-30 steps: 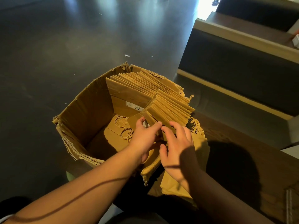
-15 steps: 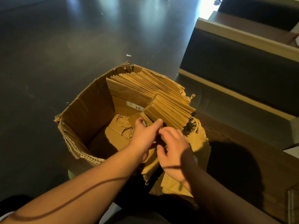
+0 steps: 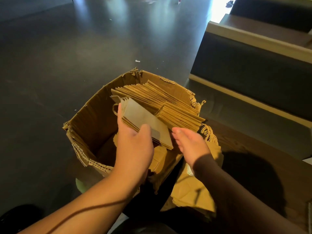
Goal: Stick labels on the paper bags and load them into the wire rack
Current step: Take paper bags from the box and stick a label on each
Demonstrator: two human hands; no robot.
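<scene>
Left hand (image 3: 133,141) gripping a small bundle of flat paper bags (image 3: 143,123), thumb over the top face, fingers under; bundle lifted above the open cardboard box (image 3: 94,115). Long axis of bundle running from near-right to far-left, handle end pointing far-left. Right hand (image 3: 190,146) loose and empty, fingers relaxed, just beside the bundle's near-right corner; contact not discernible. Remaining bags (image 3: 168,105) standing on edge in a fanned row along the far right of the box, directly beyond both hands. More bags (image 3: 194,188) lying flat at near right, partly under the right forearm. Dark floor (image 3: 67,56) on the left, bench (image 3: 253,73) at far right. No labels or wire rack in view. Judgement: still fetching stock; right hand nearer the bundle's free end, best placed to take or steady it.
</scene>
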